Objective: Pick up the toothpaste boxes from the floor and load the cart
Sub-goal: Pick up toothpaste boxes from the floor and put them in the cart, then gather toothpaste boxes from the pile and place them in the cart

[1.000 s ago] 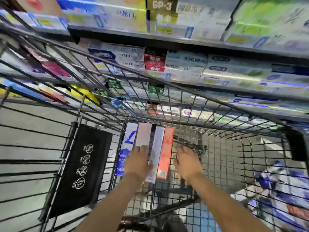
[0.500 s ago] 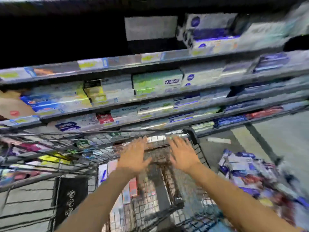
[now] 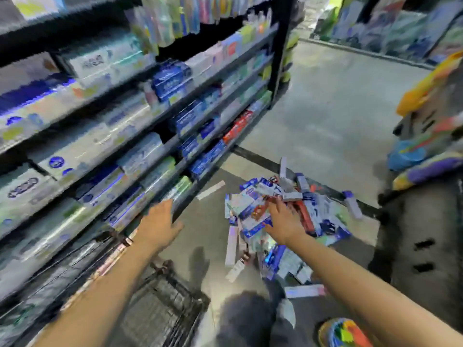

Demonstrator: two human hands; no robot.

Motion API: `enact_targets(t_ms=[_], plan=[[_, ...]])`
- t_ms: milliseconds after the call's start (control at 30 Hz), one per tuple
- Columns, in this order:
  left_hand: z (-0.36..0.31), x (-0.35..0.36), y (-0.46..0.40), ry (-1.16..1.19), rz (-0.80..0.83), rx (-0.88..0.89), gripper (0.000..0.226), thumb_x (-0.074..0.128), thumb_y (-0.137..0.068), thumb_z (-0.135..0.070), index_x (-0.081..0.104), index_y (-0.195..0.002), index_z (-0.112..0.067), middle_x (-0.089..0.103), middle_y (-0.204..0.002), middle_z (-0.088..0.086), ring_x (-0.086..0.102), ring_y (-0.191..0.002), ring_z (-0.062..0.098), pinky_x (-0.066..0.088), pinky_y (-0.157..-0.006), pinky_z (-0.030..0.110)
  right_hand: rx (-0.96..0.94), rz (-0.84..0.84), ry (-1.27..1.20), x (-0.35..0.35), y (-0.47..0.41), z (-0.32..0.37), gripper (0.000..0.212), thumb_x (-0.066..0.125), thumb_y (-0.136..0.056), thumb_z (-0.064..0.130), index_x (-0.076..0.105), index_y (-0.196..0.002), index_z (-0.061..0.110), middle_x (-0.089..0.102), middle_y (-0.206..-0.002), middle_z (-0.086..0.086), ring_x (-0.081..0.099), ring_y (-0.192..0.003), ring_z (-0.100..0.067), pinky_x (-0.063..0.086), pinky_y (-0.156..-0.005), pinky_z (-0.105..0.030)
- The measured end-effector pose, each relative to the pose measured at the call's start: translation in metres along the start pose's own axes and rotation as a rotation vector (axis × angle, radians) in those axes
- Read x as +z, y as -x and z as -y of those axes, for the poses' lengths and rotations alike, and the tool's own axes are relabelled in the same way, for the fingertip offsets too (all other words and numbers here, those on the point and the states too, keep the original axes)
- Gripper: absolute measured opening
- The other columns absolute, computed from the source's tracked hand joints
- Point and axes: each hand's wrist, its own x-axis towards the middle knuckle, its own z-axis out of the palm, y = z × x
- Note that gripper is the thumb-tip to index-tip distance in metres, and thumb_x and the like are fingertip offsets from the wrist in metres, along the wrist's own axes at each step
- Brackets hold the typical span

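A heap of toothpaste boxes [image 3: 295,211], mostly blue, white and red, lies on the grey floor to the right of centre. My right hand [image 3: 283,221] hovers over the near side of the heap with fingers spread and nothing in it. My left hand [image 3: 160,224] is stretched out flat and empty in front of the lowest shelf. The black wire cart [image 3: 160,309] is at the bottom left, below my left forearm; its inside is blurred. A few single boxes [image 3: 231,244] lie loose by the heap.
Shelves full of toothpaste boxes [image 3: 105,136] run along the left. A dark crate stack [image 3: 421,236] with colourful goods on top stands at the right. My knee [image 3: 248,319] is at the bottom centre. Bare grey floor [image 3: 325,116] stretches beyond the heap.
The view has swung from the cart to the floor on the right. Both hands have left the boxes in the cart and now reach out empty, the right one over the heap.
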Motion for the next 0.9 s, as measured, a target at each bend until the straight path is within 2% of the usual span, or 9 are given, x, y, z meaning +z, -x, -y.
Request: enact_targets(t_ms=[100,200,333,467,633,767,833,900], plan=[[-0.083,0.035,-0.038,0.003,0.113,0.045,0.067,0.053,-0.091,-0.041,0.028,-0.143,-0.007,0.044,-0.138,0.016,0.041,-0.127,0.031,0.035,-0.101,0.037,0.146,0.061,-0.111,0.004,-0.004,-0.098,0.078,0.053,-0.09,0.039,0.012,-0.151,0.011,0.026,-0.151,-0.015,0.039,-0.131,-0.034,0.042,-0.099,-0.04],[-0.158,0.075,-0.062,0.029,0.27,0.082,0.074,0.05,-0.095,-0.037,0.013,-0.149,-0.004,0.031,-0.15,0.017,0.033,-0.137,0.03,0.029,-0.107,0.033,0.26,0.134,-0.158,0.011,-0.007,-0.177,0.068,0.052,-0.092,0.035,0.019,-0.148,0.013,0.034,-0.145,-0.014,0.049,-0.12,-0.033,0.045,-0.09,-0.04],[-0.226,0.12,-0.078,0.072,0.405,0.106,0.073,0.044,-0.098,-0.036,0.004,-0.15,-0.006,0.032,-0.15,0.015,0.041,-0.132,0.03,0.035,-0.099,0.031,0.422,0.199,-0.23,0.036,-0.016,-0.243,0.06,0.053,-0.091,0.036,0.031,-0.142,0.014,0.042,-0.139,-0.013,0.049,-0.122,-0.032,0.045,-0.094,-0.04],[-0.246,0.174,-0.103,0.027,0.494,0.114,0.074,0.047,-0.095,-0.04,0.008,-0.151,-0.012,0.037,-0.145,0.014,0.042,-0.13,0.03,0.039,-0.103,0.037,0.471,0.345,-0.335,0.087,-0.034,-0.268,0.067,0.053,-0.09,0.038,0.021,-0.145,0.015,0.041,-0.138,-0.014,0.05,-0.119,-0.033,0.045,-0.094,-0.041],[-0.242,0.255,-0.16,-0.079,0.602,0.099,0.073,0.046,-0.094,-0.039,0.009,-0.15,-0.01,0.041,-0.142,0.016,0.046,-0.126,0.032,0.041,-0.101,0.04,0.476,0.49,-0.509,0.182,-0.064,-0.265,0.067,0.051,-0.092,0.033,0.019,-0.146,0.011,0.043,-0.137,-0.013,0.049,-0.12,-0.03,0.046,-0.091,-0.038],[-0.236,0.331,-0.212,-0.046,0.634,0.061,0.067,0.047,-0.094,-0.038,0.016,-0.147,-0.011,0.047,-0.136,0.016,0.049,-0.122,0.033,0.043,-0.097,0.038,0.528,0.566,-0.683,0.264,-0.091,-0.258,0.07,0.055,-0.091,0.035,0.019,-0.145,0.01,0.055,-0.123,-0.014,0.057,-0.101,-0.025,0.041,-0.073,-0.032],[-0.234,0.376,-0.233,-0.031,0.626,0.074,0.062,0.047,-0.094,-0.036,0.02,-0.144,-0.011,0.051,-0.131,0.015,0.052,-0.118,0.033,0.045,-0.093,0.038,0.574,0.59,-0.753,0.305,-0.109,-0.256,0.062,0.057,-0.09,0.03,0.027,-0.141,0.011,0.057,-0.115,-0.009,0.057,-0.101,-0.024,0.043,-0.076,-0.032],[-0.23,0.421,-0.246,-0.014,0.634,0.073,0.058,0.048,-0.094,-0.034,0.024,-0.142,-0.013,0.05,-0.131,0.011,0.051,-0.118,0.031,0.044,-0.09,0.037,0.633,0.613,-0.811,0.348,-0.125,-0.254,0.061,0.058,-0.089,0.028,0.028,-0.14,0.013,0.057,-0.119,-0.01,0.056,-0.108,-0.024,0.044,-0.08,-0.03]])
